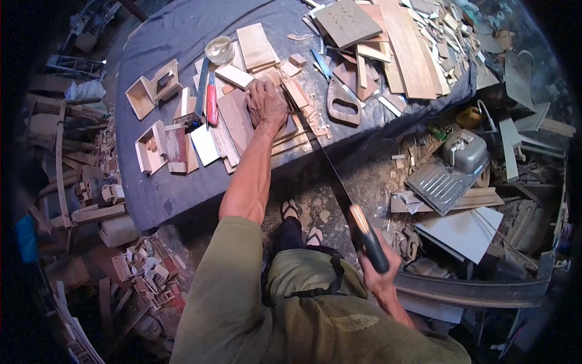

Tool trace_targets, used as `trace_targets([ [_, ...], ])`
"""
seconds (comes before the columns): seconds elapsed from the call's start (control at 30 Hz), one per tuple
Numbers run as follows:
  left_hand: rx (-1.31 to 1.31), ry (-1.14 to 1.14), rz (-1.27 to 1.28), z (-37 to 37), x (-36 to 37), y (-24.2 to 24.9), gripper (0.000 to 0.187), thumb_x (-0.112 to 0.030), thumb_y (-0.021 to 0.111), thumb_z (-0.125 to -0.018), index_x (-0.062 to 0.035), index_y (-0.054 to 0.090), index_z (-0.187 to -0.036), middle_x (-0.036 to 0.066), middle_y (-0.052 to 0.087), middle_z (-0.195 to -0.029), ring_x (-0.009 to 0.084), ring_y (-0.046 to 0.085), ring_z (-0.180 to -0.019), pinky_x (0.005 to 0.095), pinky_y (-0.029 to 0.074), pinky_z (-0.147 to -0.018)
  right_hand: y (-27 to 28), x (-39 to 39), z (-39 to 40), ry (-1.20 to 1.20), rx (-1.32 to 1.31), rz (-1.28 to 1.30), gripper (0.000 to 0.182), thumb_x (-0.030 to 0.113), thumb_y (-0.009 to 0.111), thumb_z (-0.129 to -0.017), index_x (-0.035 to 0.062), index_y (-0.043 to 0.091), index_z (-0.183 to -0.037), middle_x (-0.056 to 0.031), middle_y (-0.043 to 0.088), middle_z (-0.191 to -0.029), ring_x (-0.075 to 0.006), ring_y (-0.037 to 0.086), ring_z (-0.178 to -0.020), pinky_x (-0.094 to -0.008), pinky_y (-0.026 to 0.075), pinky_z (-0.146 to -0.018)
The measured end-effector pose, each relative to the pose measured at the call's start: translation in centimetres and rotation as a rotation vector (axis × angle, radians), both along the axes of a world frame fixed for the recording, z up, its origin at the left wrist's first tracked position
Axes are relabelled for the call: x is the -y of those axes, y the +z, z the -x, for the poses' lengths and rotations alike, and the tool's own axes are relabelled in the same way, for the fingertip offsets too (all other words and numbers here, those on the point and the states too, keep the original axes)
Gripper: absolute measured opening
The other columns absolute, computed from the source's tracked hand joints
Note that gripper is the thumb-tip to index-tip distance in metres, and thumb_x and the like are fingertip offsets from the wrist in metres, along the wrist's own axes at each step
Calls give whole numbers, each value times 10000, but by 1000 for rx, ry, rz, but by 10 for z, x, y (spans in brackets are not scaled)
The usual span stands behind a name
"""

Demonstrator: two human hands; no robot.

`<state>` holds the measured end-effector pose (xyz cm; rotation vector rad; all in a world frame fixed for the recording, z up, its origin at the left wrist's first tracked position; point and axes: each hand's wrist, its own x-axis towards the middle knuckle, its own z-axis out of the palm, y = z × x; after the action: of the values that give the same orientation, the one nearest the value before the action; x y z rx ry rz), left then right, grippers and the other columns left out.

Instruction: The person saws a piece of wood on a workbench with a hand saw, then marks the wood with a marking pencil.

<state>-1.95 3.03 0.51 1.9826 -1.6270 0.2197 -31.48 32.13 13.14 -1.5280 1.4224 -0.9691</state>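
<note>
My right hand point(382, 267) is wrapped round the black handle of a long-bladed handsaw point(330, 165) at the lower right of centre. The blade slants up and left, its far end at a small wood piece point(296, 92) near the table's front edge. My left hand point(267, 104) presses down on a dark wooden board point(234, 118), fingers bent over the wood. A red-handled tool point(211, 100) and a dark straight bar point(201, 86) lie left of it. Close by are a pale block point(234, 76) and a glass jar point(219, 50).
Small wooden boxes point(150, 147) stand on the cloth-covered table point(176, 197) at left. Another handsaw point(344, 104) lies to the right, before stacked boards point(407, 51) and offcuts. A metal sink point(439, 182) and scrap wood point(151, 273) lie on the floor.
</note>
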Motion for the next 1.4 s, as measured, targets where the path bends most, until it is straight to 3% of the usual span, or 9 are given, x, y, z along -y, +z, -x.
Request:
trace_targets([
  [0.23,17,-23,45,-1,-1,-1,225,-212,562,-899,-25,600,-1018,165,557,-1103,354,493,-1140,500,400,-939,-22,28,-23,-40,58,4,579,-32,646,-783,-6,574,-1357,-131,719,-1011,-144,679,-854,-277,535,-767],
  [0.33,-2,-1,20,0,-1,1,236,-163,584,-835,-26,604,-1025,149,556,-1085,328,492,-1130,469,391,-946,-1,-9,5,12,17,13,574,-42,630,-786,-10,572,-1356,-136,718,-1052,-154,680,-920,-291,530,-823],
  [0.5,-12,-50,95,-3,-1,-6,285,-150,610,-781,-28,598,-1038,147,555,-1102,346,494,-1115,478,377,-968,-29,28,-28,-35,18,21,619,-39,649,-768,34,567,-1378,-143,714,-932,-156,683,-811,-302,544,-750],
  [0.63,6,-38,33,0,-9,-9,295,-150,614,-775,-29,598,-1043,144,553,-1106,346,494,-1106,482,381,-957,-31,34,-36,-42,76,6,621,-56,637,-769,11,560,-1381,-87,686,-957,-119,628,-831,-267,520,-743],
  [0.83,25,-24,-17,6,-20,-5,273,-148,603,-789,-34,600,-1037,140,547,-1092,339,495,-1095,483,391,-927,-24,16,-31,-61,141,-20,623,-53,662,-785,15,550,-1394,-98,695,-1025,-120,639,-865,-263,519,-772],
  [1.03,28,6,-41,11,-27,-5,257,-175,594,-825,-44,604,-1045,135,545,-1089,335,492,-1098,484,394,-918,-25,15,-24,-19,114,-12,619,-30,690,-814,76,556,-1408,-128,731,-970,-149,681,-754,-298,541,-692],
  [1.13,11,12,-17,12,-23,-5,246,-186,588,-845,-50,605,-1049,135,544,-1091,337,491,-1101,487,394,-918,-26,-16,-4,-73,56,22,593,-59,662,-814,49,568,-1390,-138,728,-1032,-157,687,-827,-300,542,-763],
  [1.2,16,0,2,9,-22,-4,232,-189,582,-861,-54,606,-1049,137,544,-1092,339,490,-1104,488,394,-916,-7,-44,13,-49,122,-11,567,-71,626,-794,-12,577,-1356,-154,701,-1149,-159,666,-997,-308,513,-895],
  [1.4,22,-4,61,7,-19,-11,199,-186,578,-869,-53,608,-1013,145,552,-1069,337,500,-1085,485,396,-908,-27,12,-22,-69,76,-25,596,-34,658,-797,48,569,-1380,-137,708,-954,-141,652,-789,-295,521,-712],
])
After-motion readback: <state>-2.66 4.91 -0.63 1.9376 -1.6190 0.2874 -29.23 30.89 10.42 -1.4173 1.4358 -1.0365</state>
